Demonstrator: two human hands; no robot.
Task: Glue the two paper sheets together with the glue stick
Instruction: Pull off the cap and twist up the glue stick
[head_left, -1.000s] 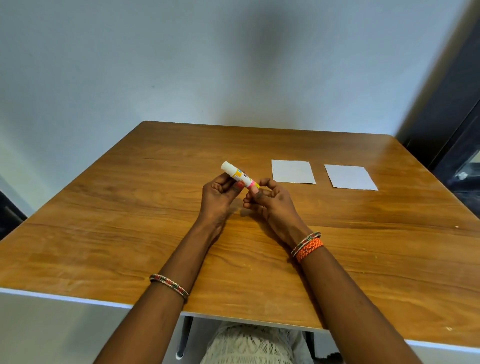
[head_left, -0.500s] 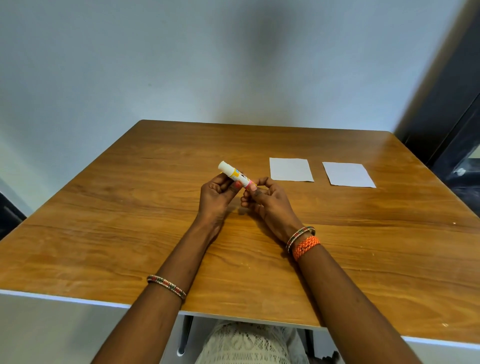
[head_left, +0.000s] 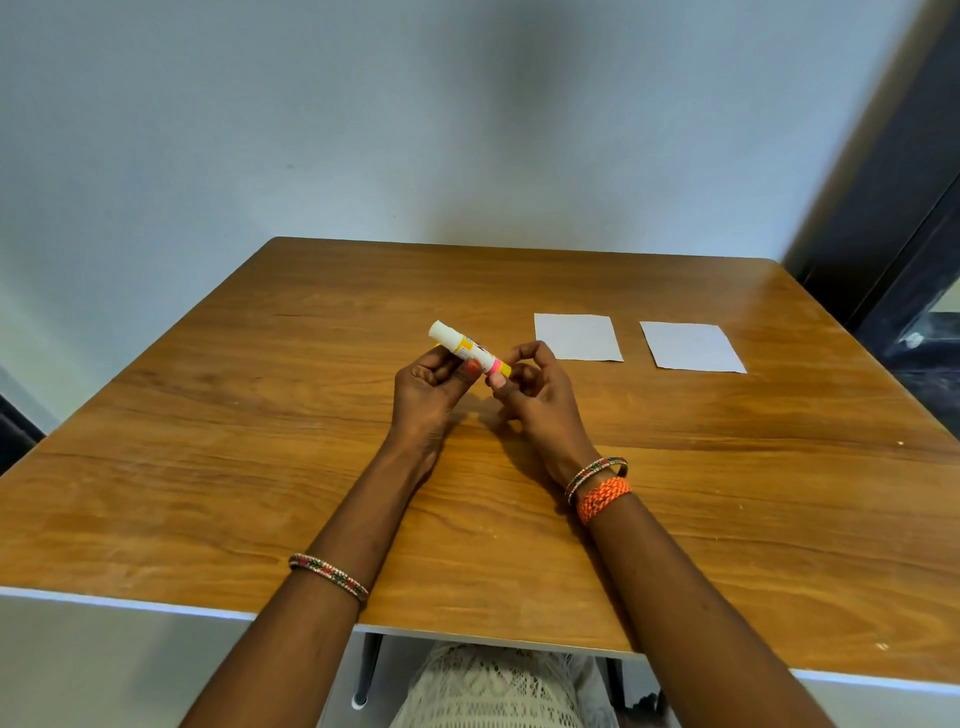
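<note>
I hold a glue stick (head_left: 464, 347) over the middle of the wooden table (head_left: 260, 441); it is white and yellow with a pink band and a white cap pointing up-left. My left hand (head_left: 428, 387) grips its body. The thumb and fingers of my right hand (head_left: 535, 392) pinch its lower, yellow end. Two white paper sheets lie flat and apart beyond my right hand: the nearer sheet (head_left: 577, 336) and the right sheet (head_left: 691, 346).
A pale wall rises behind the table's far edge. A dark frame (head_left: 904, 197) stands at the right. The table's near edge (head_left: 156, 605) has a white rim, and my lap shows below it.
My hands and the glue stick have stayed in place. My right fingers have shifted slightly on the stick's lower end. The camera has tilted a little.
</note>
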